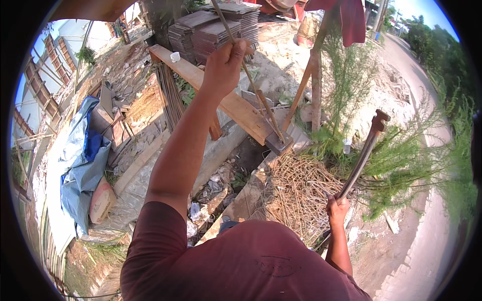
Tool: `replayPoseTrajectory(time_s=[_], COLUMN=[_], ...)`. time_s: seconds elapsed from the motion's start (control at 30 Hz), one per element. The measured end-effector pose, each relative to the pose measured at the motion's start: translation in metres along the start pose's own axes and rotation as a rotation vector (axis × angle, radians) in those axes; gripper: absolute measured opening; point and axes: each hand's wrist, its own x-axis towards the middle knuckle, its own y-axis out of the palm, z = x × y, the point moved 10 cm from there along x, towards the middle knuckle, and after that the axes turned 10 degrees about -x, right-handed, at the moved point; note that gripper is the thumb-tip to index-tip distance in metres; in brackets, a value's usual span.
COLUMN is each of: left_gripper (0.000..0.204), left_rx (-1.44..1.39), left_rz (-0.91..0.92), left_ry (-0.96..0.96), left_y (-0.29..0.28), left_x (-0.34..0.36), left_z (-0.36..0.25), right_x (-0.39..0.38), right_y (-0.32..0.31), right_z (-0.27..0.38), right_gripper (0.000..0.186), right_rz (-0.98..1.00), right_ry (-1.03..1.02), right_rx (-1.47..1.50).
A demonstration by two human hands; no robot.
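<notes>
My left hand (224, 65) is raised in front of me, its fingers closed round a thin steel rod (220, 15). The rod slants down past the hand toward a dark metal block (279, 144) on the near end of a wooden beam (241, 113). Whether the rod touches the block I cannot tell. Lower right, my right hand (338, 208) grips a long metal rebar bending bar (360, 165). Its notched, hooked head points up and away, apart from the block. Many bent steel pieces (306, 185) lie in a pile between the block and my right hand.
A white cup (174, 56) stands on the beam's far end; straight rods (169, 95) lie beside it. Stacked tiles (211, 32) are beyond. A blue tarp (83, 170) hangs left. Slanting wooden posts (316, 90) and feathery green plants (401, 165) stand right, before a road (419, 85).
</notes>
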Motion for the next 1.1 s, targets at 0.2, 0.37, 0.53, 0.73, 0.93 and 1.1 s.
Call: replayPoseTrajectory(time_s=[0.2,0.37,0.53,0.73,0.93,1.1], left_gripper=[0.040,0.038,0.028,0.021,0.020,0.029], left_rx=[-0.097,0.028,0.159,0.574,0.834,0.580], left_rz=[0.357,0.570,0.807,1.300,1.534,1.163], left_ry=[-0.179,0.138,0.359,0.375,0.360,0.728], left_y=[0.196,0.297,0.349,0.365,0.314,0.245], left_x=[-0.043,-0.080,-0.113,-0.172,-0.177,-0.122], left_z=[0.042,-0.047,-0.101,-0.089,-0.072,-0.112], right_x=[-0.046,-0.095,-0.097,-0.052,-0.009,0.010], right_y=[-0.154,-0.247,-0.271,-0.235,-0.122,-0.034], right_z=[0.037,0.060,0.105,0.133,0.030,0.008], right_gripper=[0.016,0.011,0.016,0.024,0.026,0.024], right_rz=[-0.324,-0.456,-0.487,-0.586,-0.186,-0.078], right_ry=[-0.054,-0.101,-0.016,-0.283,-0.009,0.025], right_rx=[-0.056,-0.167,-0.226,-0.614,-0.255,-0.065])
